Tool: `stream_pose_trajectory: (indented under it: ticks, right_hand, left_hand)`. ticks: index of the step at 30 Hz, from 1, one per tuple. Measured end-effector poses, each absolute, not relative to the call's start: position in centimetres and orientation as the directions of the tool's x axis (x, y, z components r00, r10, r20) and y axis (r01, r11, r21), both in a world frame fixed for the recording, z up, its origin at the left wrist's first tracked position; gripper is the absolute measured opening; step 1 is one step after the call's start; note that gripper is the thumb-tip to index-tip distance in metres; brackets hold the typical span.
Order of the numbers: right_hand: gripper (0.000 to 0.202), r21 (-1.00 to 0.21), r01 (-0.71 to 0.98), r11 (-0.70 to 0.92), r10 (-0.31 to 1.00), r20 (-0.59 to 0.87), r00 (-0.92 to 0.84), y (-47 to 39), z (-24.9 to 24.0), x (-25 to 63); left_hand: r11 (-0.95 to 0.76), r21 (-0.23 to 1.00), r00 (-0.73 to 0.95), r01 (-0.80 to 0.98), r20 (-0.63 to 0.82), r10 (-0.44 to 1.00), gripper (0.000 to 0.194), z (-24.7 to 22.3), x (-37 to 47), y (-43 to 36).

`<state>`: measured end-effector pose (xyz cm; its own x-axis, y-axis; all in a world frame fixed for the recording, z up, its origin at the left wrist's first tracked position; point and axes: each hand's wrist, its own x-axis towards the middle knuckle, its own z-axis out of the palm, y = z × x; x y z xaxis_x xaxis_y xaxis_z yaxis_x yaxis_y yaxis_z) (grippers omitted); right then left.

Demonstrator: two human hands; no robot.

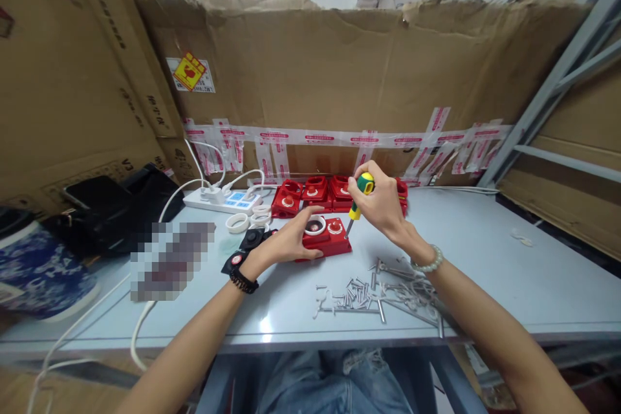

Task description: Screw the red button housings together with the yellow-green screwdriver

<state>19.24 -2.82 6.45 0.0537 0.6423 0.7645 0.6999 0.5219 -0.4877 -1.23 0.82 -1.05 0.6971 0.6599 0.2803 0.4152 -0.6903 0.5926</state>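
Head view: a red box [327, 249] is steadied near the middle of the worktop [485, 252] by the left hand [291, 242], its thumb and fingers parted around the left part of the box, along the near and far sides. By the right hand [381, 197], a green and yellow screwdriver [365, 184] is gripped in closed fingers, slightly tilted, with its shaft brought down to the right end of the box.

Just beyond, more red units [315, 190] are lined up close to the far edge, where a tall cardboard sheet [315, 77] is stood, crossed low down by printed tape [317, 138]. On the near side, loose screws [356, 294] and long metal pieces [410, 314] are spread below the right forearm, a few of them close to the near edge. White rings [237, 223] and black parts [252, 239] are crowded beside the left hand.

Farther left, the surface is taken up by a power strip [220, 202], white cables, a black bag [140, 213] and a blue-and-white container [43, 268]. To the right, the pale worktop is extended toward a metal frame [553, 87], with a small white piece [521, 237] laid on it.
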Motion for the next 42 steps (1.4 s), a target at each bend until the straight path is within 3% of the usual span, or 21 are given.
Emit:
stream_pose_trajectory:
  ticks: [5, 10, 15, 18, 21, 24, 27, 33, 42]
  right_hand:
    - [0.006, -0.476, 0.606, 0.637, 0.590, 0.807, 0.013, -3.0, 6.2, 18.9]
    - [0.008, -0.566, 0.420, 0.710, 0.523, 0.822, 0.223, -3.2, 7.8, 19.9]
    - [0.002, -0.384, 0.710, 0.591, 0.520, 0.854, 0.028, -6.2, 9.5, 22.9]
    - [0.002, -0.296, 0.833, 0.467, 0.706, 0.692, -0.149, -8.3, 8.6, 24.9]
    - [0.009, -0.250, 0.898, 0.363, 0.896, 0.357, -0.263, -9.4, 6.4, 26.4]
    - [0.011, -0.154, 0.930, 0.334, 0.942, 0.070, -0.327, -9.5, 4.2, 27.3]
    - [0.012, -0.145, 0.942, 0.303, 0.945, -0.078, -0.317, -9.4, 2.7, 27.9]
    - [0.016, -0.196, 0.922, 0.335, 0.925, -0.117, -0.361, -9.3, 2.2, 28.1]
    - [0.016, -0.129, 0.942, 0.311, 0.948, -0.029, -0.317, -9.7, 5.2, 29.7]
  left_hand:
    - [-0.694, 0.569, 0.679, 0.441, 0.295, 0.672, 0.073, -1.2, -1.2, 0.9]
    - [-0.701, 0.539, 0.669, 0.467, 0.303, 0.679, 0.072, -1.4, -1.3, 0.9]
    - [-0.681, 0.468, 0.606, 0.564, 0.326, 0.726, 0.077, -1.5, -1.0, 0.4]
    - [-0.645, 0.416, 0.540, 0.641, 0.352, 0.765, 0.074, -1.6, -0.5, -0.1]
    - [-0.621, 0.371, 0.502, 0.691, 0.373, 0.781, 0.071, -1.6, -0.2, -0.4]
    - [-0.626, 0.349, 0.505, 0.697, 0.381, 0.775, 0.066, -1.7, -0.2, -0.5]
    - [-0.625, 0.338, 0.508, 0.704, 0.374, 0.776, 0.062, -1.7, -0.2, -0.5]
    - [-0.622, 0.331, 0.510, 0.710, 0.367, 0.778, 0.057, -1.6, -0.2, -0.5]
    - [-0.595, 0.351, 0.501, 0.723, 0.327, 0.801, 0.056, -1.3, -0.2, -0.6]
